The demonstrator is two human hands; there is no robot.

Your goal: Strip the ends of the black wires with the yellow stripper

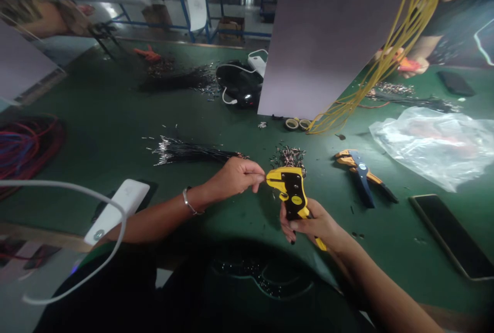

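Near the table's [216,214] near edge, the right hand [314,222] has its fingers wrapped round the handles of a yellow-and-black pistol-shaped wire stripper [295,189], which it holds up over the table with its nose towards the left; the left hand [239,176], a silvery metal bangle [187,200] at its wrist, brings thumb and forefinger pinched together right at that nose (whatever may lie between the fingertips is too small to make out). Towards the near edge on the left, a white oblong power bank [121,207] lies behind a thick pale cable [122,230]; on the right, also towards that edge, lies a black flat phone [455,235] with a gold-coloured rim.

Farther in, a dark-blue-and-orange hand tool [360,168] rests to the right of the stripper; a loose pile of short dark pieces with coppery ends [289,155] sits just beyond the stripper; a bundle of thin black wires [196,152] with silvery tips lies beyond the left hand; a crumpled clear plastic bag [436,142] spreads towards the right side.

Beyond these, drooping yellow wires [386,65] hang beside an upright pale grey panel [320,39]; nearer the far edge, on the left, lies a second dark bundle [173,81]; at far right, a co-worker's hand [420,67] holds a red-orange object [407,65] (partly hidden by the yellow wires).
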